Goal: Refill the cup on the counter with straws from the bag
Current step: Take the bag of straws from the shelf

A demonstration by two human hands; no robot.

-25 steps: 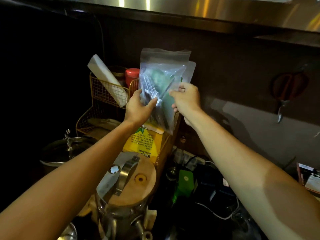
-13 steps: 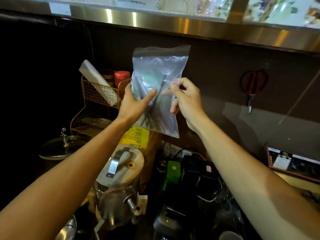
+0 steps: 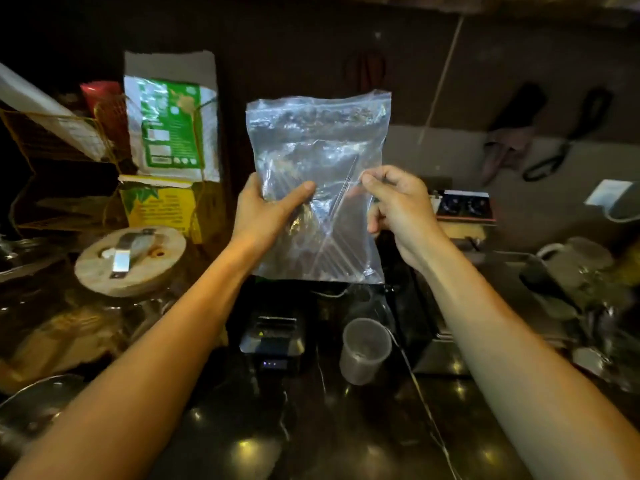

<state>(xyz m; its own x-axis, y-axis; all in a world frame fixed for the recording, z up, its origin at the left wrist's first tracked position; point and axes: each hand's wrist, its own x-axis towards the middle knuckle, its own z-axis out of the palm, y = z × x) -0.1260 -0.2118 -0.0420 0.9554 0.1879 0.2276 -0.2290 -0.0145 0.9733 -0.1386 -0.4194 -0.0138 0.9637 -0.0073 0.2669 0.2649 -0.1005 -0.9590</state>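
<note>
I hold a clear zip bag of straws [image 3: 320, 150] upright in front of me, above the counter. My left hand [image 3: 266, 213] grips its lower left side, thumb across the front. My right hand [image 3: 398, 206] pinches the bag's right edge at mid height. Thin dark and clear straws [image 3: 329, 233] lie slanted inside the lower half. A translucent plastic cup [image 3: 365, 351] stands on the dark counter below the bag, between my forearms; it looks empty.
A wooden-lidded glass dispenser [image 3: 131, 259] stands at left, with a yellow box [image 3: 162, 206], a green-and-white packet [image 3: 169, 123] and a wire rack [image 3: 52, 140] behind it. A small black device [image 3: 273, 344] sits left of the cup. A sink [image 3: 512, 299] lies at right.
The bag and both hands have come away from the wire rack and moved right and down, over the counter. The view has swung right and down, so the cup now shows.
</note>
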